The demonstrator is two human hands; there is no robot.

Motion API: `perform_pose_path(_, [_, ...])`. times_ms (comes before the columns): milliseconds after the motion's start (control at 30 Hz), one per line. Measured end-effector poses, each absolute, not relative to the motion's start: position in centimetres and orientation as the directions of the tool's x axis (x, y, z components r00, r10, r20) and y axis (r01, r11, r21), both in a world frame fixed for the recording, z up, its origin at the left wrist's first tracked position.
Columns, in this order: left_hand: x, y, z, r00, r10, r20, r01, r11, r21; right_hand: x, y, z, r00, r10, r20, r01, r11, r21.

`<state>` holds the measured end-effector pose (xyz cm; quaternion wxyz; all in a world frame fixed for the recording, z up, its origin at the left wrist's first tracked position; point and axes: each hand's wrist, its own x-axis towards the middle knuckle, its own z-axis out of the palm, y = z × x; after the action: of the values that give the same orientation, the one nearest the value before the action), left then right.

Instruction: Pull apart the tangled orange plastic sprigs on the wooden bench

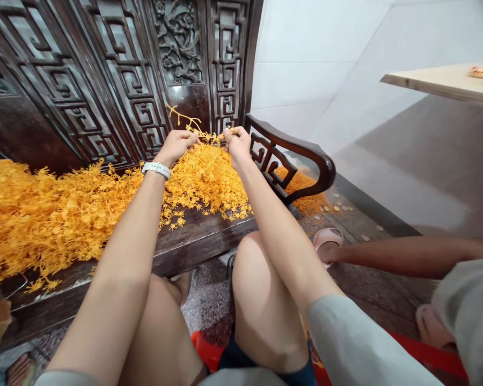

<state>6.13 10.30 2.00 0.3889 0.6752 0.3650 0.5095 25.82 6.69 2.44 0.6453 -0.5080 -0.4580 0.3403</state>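
Over a heap of small orange, many-armed plastic-looking pieces point(209, 179), both of my hands are raised close together. My left hand point(180, 145), with a pale watch on its wrist, is closed in a pinch at an orange branched stem point(183, 116), whose thin twigs stick up behind the fingers. My right hand point(237, 142) pinches a short orange piece point(230, 131) between thumb and fingers. Whether the two orange parts are joined is too small to tell. A longer orange pile point(64, 214) spreads leftward along the dark wooden bench point(201, 230).
The bench has a carved lattice back point(137, 80) and a curved armrest point(306, 155) at my right. More orange pieces point(306, 190) lie on the floor beyond it. Another person's leg and sandal point(328, 244) are at right. A board point(438, 80) juts in upper right.
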Motion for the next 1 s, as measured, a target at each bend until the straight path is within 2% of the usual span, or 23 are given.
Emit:
perform_pose_path(100, [6.6,11.1,1.6,-0.014,0.9,0.436,0.091,-0.433,0.897,24.6,6.0,3.2,0.204,0.918,0.341,0.033,0.342,-0.939])
perform_pose_path(167, [6.7,11.4,1.5,-0.105,0.89,0.444,0.119,-0.433,0.894,23.4,5.1,4.1,0.038,0.911,0.41,0.032,0.409,-0.912])
perform_pose_path(233, [6.6,11.5,1.7,-0.136,0.871,0.471,0.149,-0.453,0.879,22.3,4.0,5.0,-0.172,0.877,0.448,0.021,0.458,-0.889])
perform_pose_path(333, [6.2,11.1,2.5,-0.082,0.857,0.508,0.164,-0.491,0.856,21.7,2.9,6.1,-0.418,0.785,0.458,-0.027,0.493,-0.87])
perform_pose_path(400, [6.3,10.8,3.4,-0.048,0.863,0.503,0.143,-0.493,0.859,22.3,2.7,6.5,-0.461,0.76,0.457,-0.063,0.486,-0.872])
perform_pose_path(533, [7.2,10.6,4.5,-0.039,0.885,0.465,0.06,-0.462,0.885,24.1,2.6,7.0,-0.407,0.795,0.451,-0.101,0.451,-0.887])
perform_pose_path(600, [7.1,10.8,4.0,-0.06,0.883,0.466,0.07,-0.462,0.884,24.7,1.6,8.0,-0.429,0.768,0.475,-0.111,0.477,-0.872])
perform_pose_path(667, [5.9,11.1,2.4,-0.138,0.876,0.463,0.134,-0.447,0.885,25.2,-0.3,9.8,-0.505,0.674,0.539,-0.168,0.536,-0.827])
perform_pose_path(733, [3.8,11.1,0.0,-0.23,0.879,0.417,0.22,-0.371,0.902,25.6,-2.3,11.9,-0.557,0.53,0.639,-0.294,0.594,-0.749])
perform_pose_path(800, [1.6,11.1,-2.4,-0.259,0.919,0.296,0.238,-0.236,0.942,26.1,-3.2,13.2,-0.485,0.487,0.727,-0.38,0.631,-0.676])
perform_pose_path(833, [0.6,11.0,-3.3,-0.252,0.939,0.235,0.203,-0.186,0.961,26.3,-3.0,13.1,-0.413,0.537,0.735,-0.349,0.652,-0.673])
perform_pose_path(900, [-0.5,11.1,-4.3,-0.214,0.964,0.158,0.114,-0.136,0.984,26.9,-1.2,11.2,-0.217,0.736,0.641,-0.092,0.638,-0.764])
perform_pose_path(967, [-0.6,11.4,-4.0,-0.176,0.975,0.138,0.021,-0.136,0.99,27.5,1.6,7.6,-0.022,0.906,0.423,0.334,0.406,-0.851])
perform_pose_path(1000, [-0.4,11.5,-3.5,-0.155,0.978,0.137,-0.018,-0.141,0.99,27.8,2.9,5.6,0.062,0.946,0.319,0.507,0.246,-0.826])
